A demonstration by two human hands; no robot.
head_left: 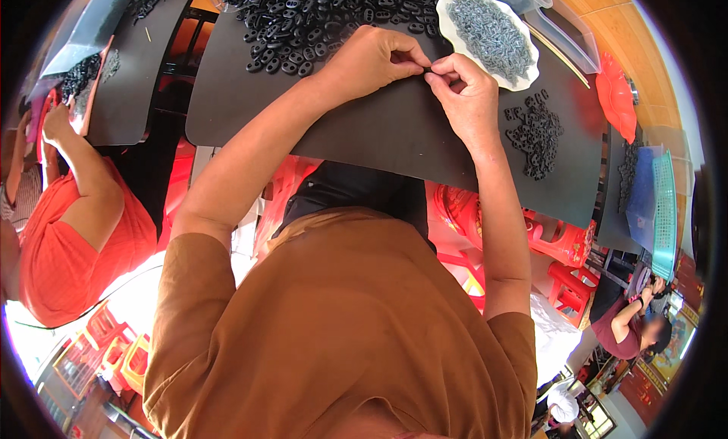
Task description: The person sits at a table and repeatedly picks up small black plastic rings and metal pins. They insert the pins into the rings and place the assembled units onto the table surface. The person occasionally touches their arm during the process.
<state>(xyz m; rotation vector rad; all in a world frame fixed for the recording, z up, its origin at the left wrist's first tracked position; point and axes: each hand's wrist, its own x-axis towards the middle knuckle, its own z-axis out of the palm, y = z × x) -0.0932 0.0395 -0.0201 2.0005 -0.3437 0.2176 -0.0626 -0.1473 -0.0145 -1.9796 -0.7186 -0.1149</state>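
My left hand (371,58) and my right hand (468,98) meet over the dark table, both with thumb and fingers pinched. Between their fingertips is a small black piece (427,70), mostly covered, so its exact shape is hard to make out. Beyond my left hand spreads a big heap of black oval plastic pieces with holes (292,37). Just past my right hand stands a white scalloped dish (532,69), full of tiny translucent grey-blue pieces (493,41). To the right of that hand lies a smaller pile of black pieces (535,136).
Clear plastic bins (565,41) and a thin stick (560,56) lie at the far right, near a red scalloped dish (616,98). A turquoise basket (664,215) stands farther right. Red stools (570,287) are below. A person in red (83,234) works at another table on the left.
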